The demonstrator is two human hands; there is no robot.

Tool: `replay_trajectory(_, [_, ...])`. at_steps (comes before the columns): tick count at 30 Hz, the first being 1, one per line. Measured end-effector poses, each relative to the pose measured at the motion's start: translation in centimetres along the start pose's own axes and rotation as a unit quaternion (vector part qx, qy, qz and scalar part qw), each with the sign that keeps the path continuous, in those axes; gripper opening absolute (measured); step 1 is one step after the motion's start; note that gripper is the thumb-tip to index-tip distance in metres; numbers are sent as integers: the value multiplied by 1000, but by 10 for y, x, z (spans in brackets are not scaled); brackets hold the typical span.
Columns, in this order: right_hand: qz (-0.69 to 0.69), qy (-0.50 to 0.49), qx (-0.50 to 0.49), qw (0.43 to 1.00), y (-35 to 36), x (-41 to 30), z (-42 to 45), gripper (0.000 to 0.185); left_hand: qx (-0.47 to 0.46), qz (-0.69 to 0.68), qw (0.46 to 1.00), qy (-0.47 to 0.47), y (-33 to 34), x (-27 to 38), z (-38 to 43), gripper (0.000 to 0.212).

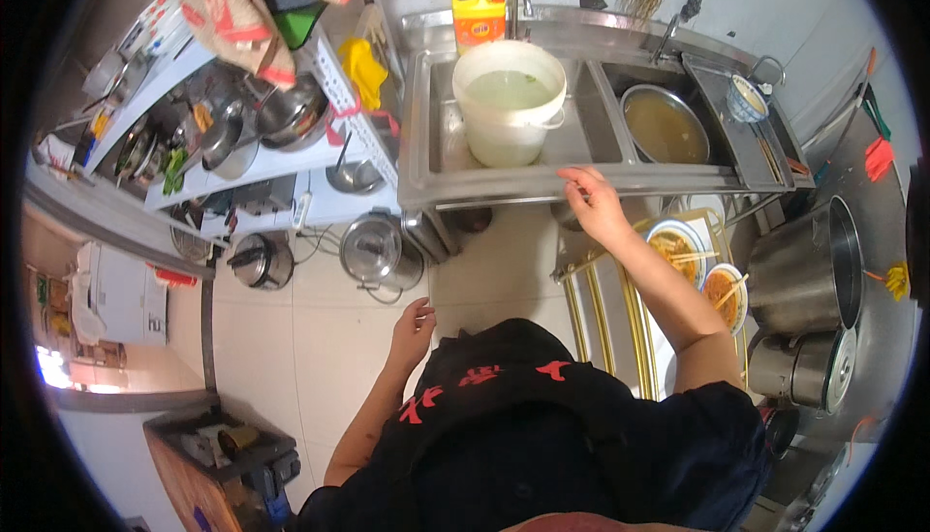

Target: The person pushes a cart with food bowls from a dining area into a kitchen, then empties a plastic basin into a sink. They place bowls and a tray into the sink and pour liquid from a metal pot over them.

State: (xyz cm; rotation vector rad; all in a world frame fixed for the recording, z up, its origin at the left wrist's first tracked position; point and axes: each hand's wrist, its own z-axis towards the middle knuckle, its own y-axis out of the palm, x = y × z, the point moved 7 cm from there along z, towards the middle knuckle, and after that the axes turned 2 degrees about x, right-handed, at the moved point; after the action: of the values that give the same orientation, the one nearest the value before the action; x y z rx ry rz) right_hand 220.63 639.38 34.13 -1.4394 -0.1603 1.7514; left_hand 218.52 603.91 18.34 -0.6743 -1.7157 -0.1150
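My right hand (597,201) is at the front rim of the stainless-steel sink (617,174), fingers loosely bent and apart, holding nothing; whether it touches the rim I cannot tell. A white plastic bucket (505,136) of cloudy water stands in the left sink basin, with a green scrap floating in it. In the middle basin sits a round metal bowl (665,125) full of brownish liquid. My left hand (414,332) hangs over the tiled floor at my side, empty, its fingers slightly curled and apart.
A brass-railed cart (599,307) to my right carries bowls of food leftovers (676,252) with chopsticks. Large steel pots (799,270) stand beyond it. Left are shelves (298,147) of pans, and a lidded pot (374,248) on the floor. A yellow detergent jug (478,23) stands behind the bucket.
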Motion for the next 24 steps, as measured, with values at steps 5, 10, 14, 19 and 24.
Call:
replay_trajectory(5, [-127, -164, 100, 973, -6, -27, 106, 27, -68, 14, 993, 98, 27, 42, 90, 36])
replay_trajectory(10, [-166, -157, 202, 952, -17, 1, 243, 45, -100, -21, 992, 75, 62, 89, 156, 35])
replay_trajectory(14, [-208, -55, 237, 947, -9, 49, 324, 53, -77, -70, 994, 15, 83, 117, 197, 35])
replay_trajectory(19, [-203, -83, 98, 971, 21, 78, 373, 37, -25, -75, 997, -10, 82, 132, 241, 36])
replay_trajectory(24, [-114, -99, 72, 986, 7, 97, 387, 31, -4, -43, 999, -33, 79, 127, 271, 40])
